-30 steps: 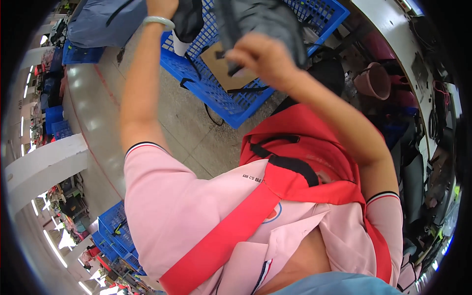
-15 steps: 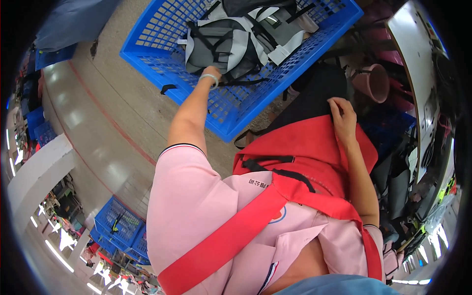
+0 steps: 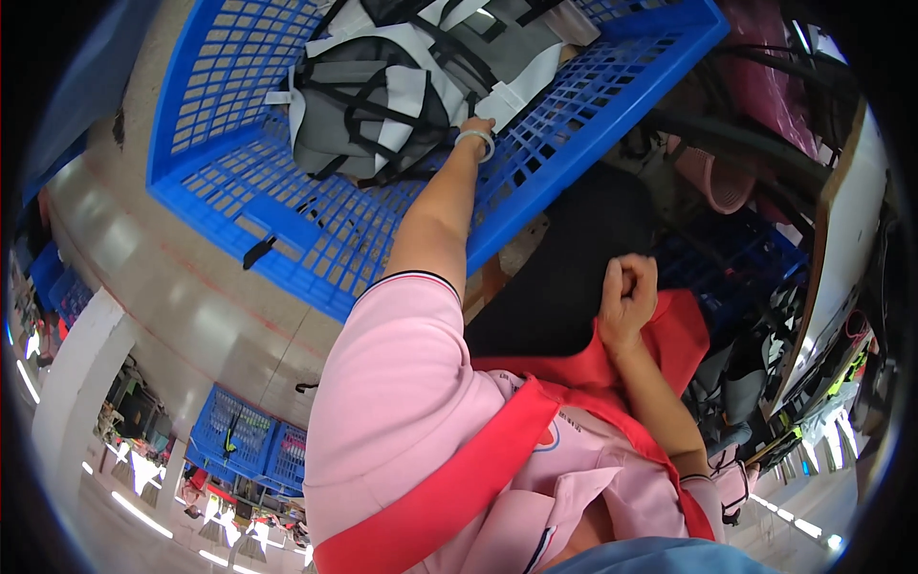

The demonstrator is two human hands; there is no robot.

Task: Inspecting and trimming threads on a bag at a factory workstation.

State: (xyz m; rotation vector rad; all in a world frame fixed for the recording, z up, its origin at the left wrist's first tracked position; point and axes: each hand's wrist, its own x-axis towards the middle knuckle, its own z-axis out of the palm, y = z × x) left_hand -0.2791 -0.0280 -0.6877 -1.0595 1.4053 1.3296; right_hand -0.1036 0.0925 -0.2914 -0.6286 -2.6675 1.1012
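Inside a large blue plastic basket (image 3: pixel 229 196) lie grey, white and black backpacks with dark straps. My left hand (image 3: pixel 475 127), a pale bangle at its wrist, reaches in between a rounded backpack (image 3: pixel 339 110) and the white corner of another grey backpack (image 3: pixel 516 96). Its fingertips are hidden among the fabric, so I cannot tell whether they grip. Over my black-clad leg (image 3: pixel 574 258), next to the red apron (image 3: pixel 669 325), my right hand (image 3: pixel 628 292) is held with its fingers curled in. Nothing shows inside it.
A pink bin (image 3: pixel 712 177) stands right of the basket, below a dark metal frame. A pale tabletop edge (image 3: pixel 837 249) rises at the right. More blue crates (image 3: pixel 234 435) stand on the floor at the lower left, near a white pillar (image 3: pixel 76 364).
My left hand has shifted right, from the rounded backpack's lower edge to beside the other backpack's white corner. My right hand has drawn back and curled its fingers. The view has shifted.
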